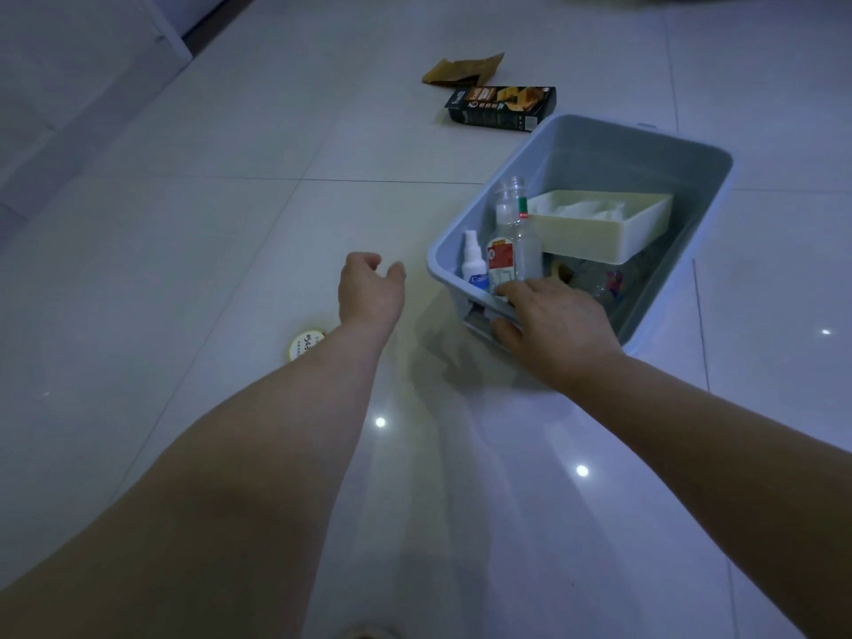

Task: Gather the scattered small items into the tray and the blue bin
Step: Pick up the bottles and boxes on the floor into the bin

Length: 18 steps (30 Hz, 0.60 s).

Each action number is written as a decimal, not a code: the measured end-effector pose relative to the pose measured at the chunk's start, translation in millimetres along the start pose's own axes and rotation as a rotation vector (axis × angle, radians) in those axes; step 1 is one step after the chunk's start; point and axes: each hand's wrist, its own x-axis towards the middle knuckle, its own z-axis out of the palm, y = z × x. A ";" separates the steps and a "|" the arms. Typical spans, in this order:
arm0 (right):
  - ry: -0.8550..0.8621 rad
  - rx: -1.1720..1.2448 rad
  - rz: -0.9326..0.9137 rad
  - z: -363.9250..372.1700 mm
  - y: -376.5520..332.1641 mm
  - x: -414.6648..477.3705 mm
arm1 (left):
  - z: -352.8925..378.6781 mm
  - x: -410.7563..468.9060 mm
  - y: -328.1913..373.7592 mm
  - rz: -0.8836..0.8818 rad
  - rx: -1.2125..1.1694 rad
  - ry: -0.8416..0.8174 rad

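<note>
A blue bin (500, 170) stands on the tiled floor at the right. Inside it lie a cream tray (604, 235), a clear bottle (516, 244) with a red label, a white spray bottle (474, 262) and a few small items hidden behind my hand. My right hand (560, 327) grips the bin's near rim, fingers over the edge and thumb below it. Left of the bin, my left hand (369, 292) hovers above the floor, loosely curled and holding nothing. A small round yellow-rimmed tin (303, 345) lies on the floor, partly hidden by my left forearm.
A dark snack box (502, 108) lies on the floor beyond the bin, with a brown paper packet (463, 69) just behind it. White furniture (92, 48) stands at the far left. Glossy floor tiles reflect ceiling lights.
</note>
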 end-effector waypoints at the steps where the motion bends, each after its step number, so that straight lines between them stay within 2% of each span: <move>1: 0.005 0.007 0.001 1.9 -4.9 2.3 | -7.0 3.0 -12.1 -0.030 0.059 0.009; 7: 0.025 0.017 0.000 13.1 -30.4 14.5 | -48.7 14.4 -83.3 -0.313 0.374 0.056; 10: 0.010 -0.040 -0.048 19.2 -42.4 18.4 | -61.5 16.3 -108.6 -0.446 0.512 -0.015; 13: -0.025 -0.099 -0.110 25.6 -52.2 23.5 | -63.4 23.3 -121.5 -0.426 0.573 -0.101; 18: -0.022 -0.149 -0.088 30.4 -55.7 38.1 | -52.3 43.4 -127.8 -0.328 0.591 -0.215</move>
